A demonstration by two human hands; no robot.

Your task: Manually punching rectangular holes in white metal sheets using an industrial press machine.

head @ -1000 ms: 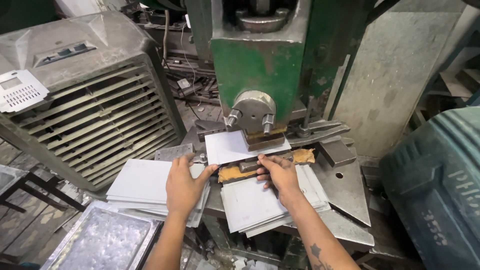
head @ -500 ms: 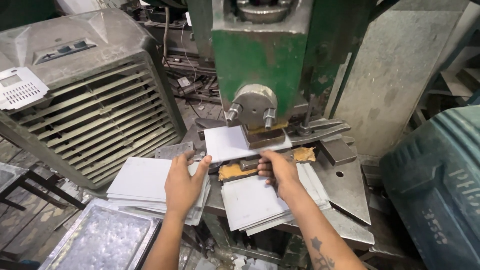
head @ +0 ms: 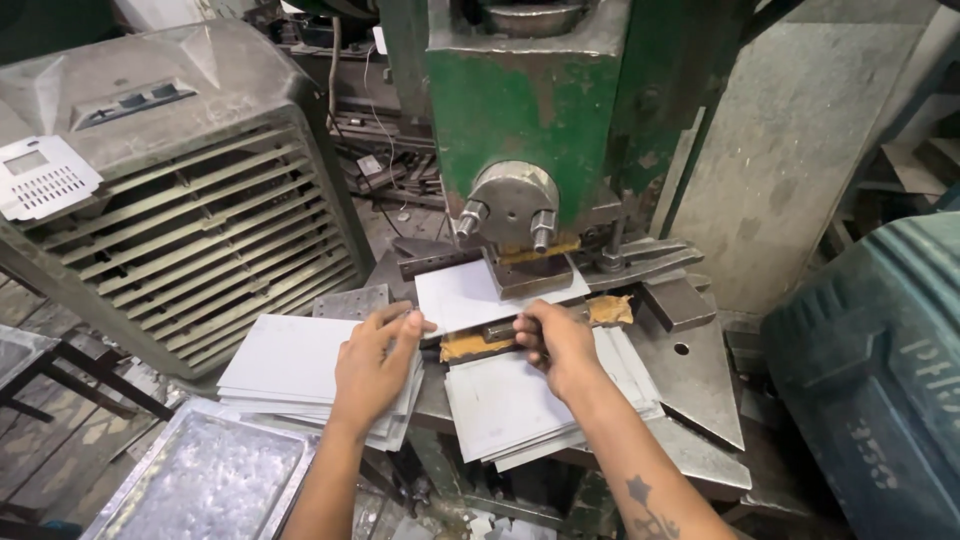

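Green press point(head: 520, 110) as landmark — white sheet point(head: 470, 295) under its die, left hand point(head: 375, 355) open, fingertips on sheet's edge, right hand point(head: 555, 340) pinching its front edge, sheet stacks point(head: 290, 365) below the press

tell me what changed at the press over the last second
Very little. The left hand and right hand remain at the front edge of the white sheet lying under the green press; the sheet looks slightly squarer to the die. Both sheet stacks and the metal tray are unmoved.
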